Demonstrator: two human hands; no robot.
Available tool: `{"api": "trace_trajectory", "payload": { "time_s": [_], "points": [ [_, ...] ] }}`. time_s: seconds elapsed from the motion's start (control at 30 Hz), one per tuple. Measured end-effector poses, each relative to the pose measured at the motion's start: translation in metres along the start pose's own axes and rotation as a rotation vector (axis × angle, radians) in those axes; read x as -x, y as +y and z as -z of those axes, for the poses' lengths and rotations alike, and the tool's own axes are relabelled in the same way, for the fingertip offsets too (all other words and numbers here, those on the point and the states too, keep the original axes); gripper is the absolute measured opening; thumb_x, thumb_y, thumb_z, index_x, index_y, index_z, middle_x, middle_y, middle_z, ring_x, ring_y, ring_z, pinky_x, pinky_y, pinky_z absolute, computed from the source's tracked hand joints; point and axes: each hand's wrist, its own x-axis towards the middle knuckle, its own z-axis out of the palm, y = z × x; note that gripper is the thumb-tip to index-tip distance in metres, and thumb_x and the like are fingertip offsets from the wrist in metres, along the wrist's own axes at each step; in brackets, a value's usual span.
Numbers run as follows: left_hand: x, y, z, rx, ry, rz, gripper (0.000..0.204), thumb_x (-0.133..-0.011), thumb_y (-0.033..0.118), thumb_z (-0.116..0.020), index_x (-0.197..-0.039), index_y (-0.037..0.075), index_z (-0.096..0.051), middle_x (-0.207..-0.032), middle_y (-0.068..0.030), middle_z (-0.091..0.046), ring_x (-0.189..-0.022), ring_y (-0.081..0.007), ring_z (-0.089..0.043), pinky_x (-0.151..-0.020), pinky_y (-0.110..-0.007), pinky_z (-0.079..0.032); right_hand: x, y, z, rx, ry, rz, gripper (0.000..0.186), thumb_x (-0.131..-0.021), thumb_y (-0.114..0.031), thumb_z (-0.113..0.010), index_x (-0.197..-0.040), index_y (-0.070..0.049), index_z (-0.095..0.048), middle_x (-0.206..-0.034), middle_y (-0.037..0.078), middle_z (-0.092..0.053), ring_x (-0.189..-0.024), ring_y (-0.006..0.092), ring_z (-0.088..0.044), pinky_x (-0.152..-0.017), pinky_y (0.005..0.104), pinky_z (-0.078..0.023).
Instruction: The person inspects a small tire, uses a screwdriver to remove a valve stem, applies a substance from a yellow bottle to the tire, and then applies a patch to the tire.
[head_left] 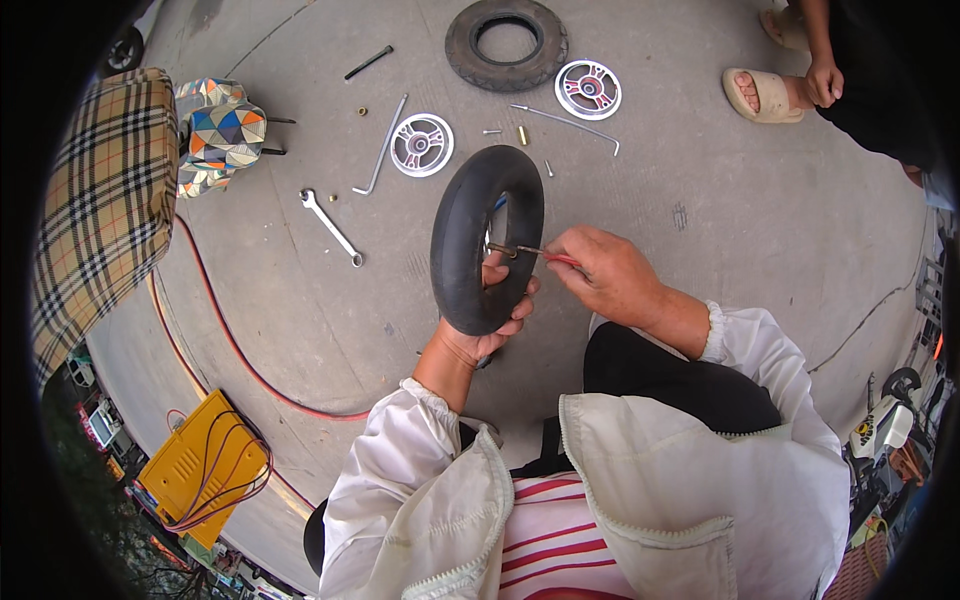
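Observation:
My left hand (492,322) grips a small black inner tube (462,235) from below and holds it upright over the concrete ground. A brass valve stem (503,249) sticks out of the tube's inner side. My right hand (605,272) pinches a thin red-handled tool (548,254) whose metal tip meets that valve stem. Both forearms wear white jacket sleeves.
On the ground beyond lie a black tyre (506,44), two silver wheel halves (421,144) (588,89), a wrench (331,227), metal rods (381,148), small bolts and nuts. A red hose (235,345), a yellow box (203,463) and a plaid seat (103,205) are left. Another person's sandalled foot (760,95) is at upper right.

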Motion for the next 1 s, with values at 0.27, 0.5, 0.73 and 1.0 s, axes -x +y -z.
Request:
{"api": "trace_trajectory", "payload": {
  "time_s": [0.27,0.5,0.73,1.0],
  "points": [
    [-0.0002,0.0002,0.0012,-0.005,-0.006,0.002,0.039,-0.094,0.02,-0.058,-0.132,0.016,-0.049,-0.1,-0.0155,-0.06,-0.065,-0.0201,-0.057,-0.041,-0.022,-0.038,-0.0007,0.002,0.0001,0.02,0.007,0.015,0.014,-0.091,-0.009,-0.069,-0.102,-0.006,-0.061,-0.093,0.013,-0.066,-0.081,0.0361,-0.067,-0.067,0.0442,-0.053],
    [-0.002,-0.0011,0.0055,-0.004,-0.006,0.018,0.037,-0.096,0.022,-0.059,-0.131,0.018,-0.048,-0.101,-0.0157,-0.06,-0.066,-0.02,-0.057,-0.041,-0.022,-0.037,0.0011,0.0027,0.0005,0.046,-0.026,0.013,0.015,-0.09,-0.009,-0.069,-0.102,-0.006,-0.06,-0.092,0.013,-0.065,-0.08,0.0357,-0.067,-0.067,0.044,-0.053],
    [-0.0017,-0.0018,0.0058,-0.001,-0.002,0.014,0.037,-0.096,0.022,-0.059,-0.131,0.018,-0.049,-0.1,-0.0159,-0.059,-0.065,-0.0202,-0.057,-0.041,-0.021,-0.037,0.0009,0.0017,-0.0006,0.027,-0.031,0.002,0.015,-0.09,-0.008,-0.069,-0.102,-0.005,-0.06,-0.092,0.013,-0.065,-0.08,0.0355,-0.067,-0.067,0.0437,-0.053],
    [-0.0016,-0.0026,0.0029,-0.014,0.002,0.017,0.035,-0.096,0.021,-0.058,-0.13,0.018,-0.05,-0.1,-0.0158,-0.06,-0.065,-0.0198,-0.056,-0.041,-0.021,-0.036,0.0022,0.0025,-0.0012,0.004,-0.011,0.004,0.016,-0.09,-0.009,-0.069,-0.103,-0.005,-0.061,-0.093,0.013,-0.065,-0.081,0.0359,-0.067,-0.067,0.0439,-0.053]
  ]
}}
